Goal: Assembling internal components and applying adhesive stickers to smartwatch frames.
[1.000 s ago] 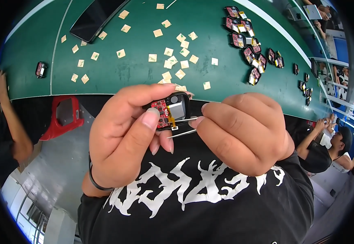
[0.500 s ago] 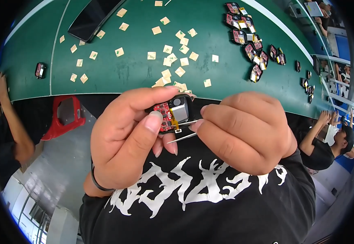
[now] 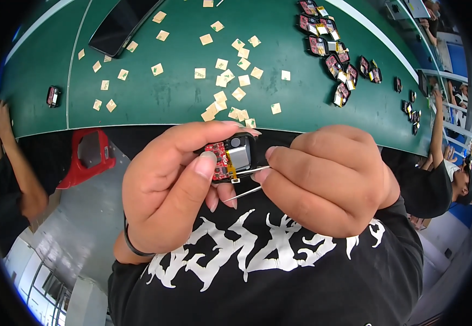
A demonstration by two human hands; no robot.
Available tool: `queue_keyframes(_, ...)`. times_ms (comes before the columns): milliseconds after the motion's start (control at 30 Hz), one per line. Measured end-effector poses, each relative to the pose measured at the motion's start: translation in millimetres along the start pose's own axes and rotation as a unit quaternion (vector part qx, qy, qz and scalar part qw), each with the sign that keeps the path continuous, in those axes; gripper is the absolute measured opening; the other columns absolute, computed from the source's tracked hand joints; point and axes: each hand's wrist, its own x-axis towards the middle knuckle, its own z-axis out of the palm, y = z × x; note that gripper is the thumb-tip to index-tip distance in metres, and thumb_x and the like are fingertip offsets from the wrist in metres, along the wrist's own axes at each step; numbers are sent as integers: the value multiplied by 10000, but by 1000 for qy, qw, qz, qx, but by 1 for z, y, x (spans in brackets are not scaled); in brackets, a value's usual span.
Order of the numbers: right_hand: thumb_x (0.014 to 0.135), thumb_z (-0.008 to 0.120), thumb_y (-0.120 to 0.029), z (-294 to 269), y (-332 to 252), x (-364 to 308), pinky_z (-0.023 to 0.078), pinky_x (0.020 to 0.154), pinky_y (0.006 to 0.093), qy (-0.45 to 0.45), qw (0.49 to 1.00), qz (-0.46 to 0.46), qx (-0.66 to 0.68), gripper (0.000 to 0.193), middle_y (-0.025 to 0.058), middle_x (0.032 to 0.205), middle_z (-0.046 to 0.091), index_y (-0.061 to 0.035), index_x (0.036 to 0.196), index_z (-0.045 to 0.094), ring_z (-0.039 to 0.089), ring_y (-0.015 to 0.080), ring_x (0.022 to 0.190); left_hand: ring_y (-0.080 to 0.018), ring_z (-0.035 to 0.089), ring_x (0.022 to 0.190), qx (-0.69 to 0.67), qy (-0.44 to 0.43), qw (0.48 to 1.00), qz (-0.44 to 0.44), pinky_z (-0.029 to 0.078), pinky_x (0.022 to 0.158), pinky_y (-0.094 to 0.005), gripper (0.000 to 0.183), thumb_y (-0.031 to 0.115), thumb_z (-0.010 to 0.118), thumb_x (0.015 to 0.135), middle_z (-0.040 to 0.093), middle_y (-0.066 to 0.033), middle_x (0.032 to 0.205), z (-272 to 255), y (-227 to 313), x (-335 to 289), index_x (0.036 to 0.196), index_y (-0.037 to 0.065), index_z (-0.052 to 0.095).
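Observation:
My left hand (image 3: 162, 182) is closed round a small black device housing (image 3: 251, 142), thumb pressing its left part. Inside the housing sit a red circuit board (image 3: 219, 155), a silver battery cell (image 3: 239, 156) and a yellow flex cable (image 3: 231, 169). A small white-edged connector (image 3: 235, 181) shows at the housing's lower edge. My right hand (image 3: 325, 182) pinches metal tweezers (image 3: 248, 193) with their two prongs apart. The upper prong reaches the end of the flex cable; whether it touches is too small to tell. The lower prong points toward my left fingertips.
Several square tan adhesive pads (image 3: 206, 39) lie scattered over the green table (image 3: 154, 100). Similar open housings (image 3: 333, 65) cluster at the right; one housing (image 3: 53, 96) lies far left near another person's hands (image 3: 0, 119). A dark screen (image 3: 119, 30) and a red chair (image 3: 92, 157) are at left.
The upper tweezer prong has shifted left, over the flex cable by the connector. Both hands have sunk slightly in view. At the right, a co-worker's arm has risen.

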Motion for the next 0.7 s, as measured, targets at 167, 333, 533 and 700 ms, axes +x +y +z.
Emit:
queue_keyframes(167,660,725,-69,2,-1,1,439,437,253,0,1000,8,-16,211,140,778,686,37,839,689,587,184,553,-121,647,662,20,20,1000,15,525,580,-210,344,75,409,1052,639,-326,1229,0,0,-1,1348,-83,487)
queue_keyframes(333,646,744,-70,5,-1,3,446,440,256,34,998,-8,-48,216,149,782,682,37,827,698,588,185,553,-124,645,661,21,28,999,25,540,584,-220,354,75,412,1050,638,-332,1225,2,3,-2,1355,-90,479)
queue_keyframes(533,659,737,-60,4,0,-1,438,437,259,37,999,0,4,230,150,796,688,42,864,709,590,187,567,-133,664,689,0,9,1000,2,547,581,-222,352,80,418,1053,634,-343,1221,-2,3,-2,1351,-97,479)
queue_keyframes(700,669,727,-57,4,3,-3,436,432,257,26,999,-17,10,225,151,790,683,46,867,696,581,184,567,-141,672,703,-7,-9,999,-38,549,597,-228,364,77,415,1055,632,-348,1222,-5,5,0,1357,-114,484)
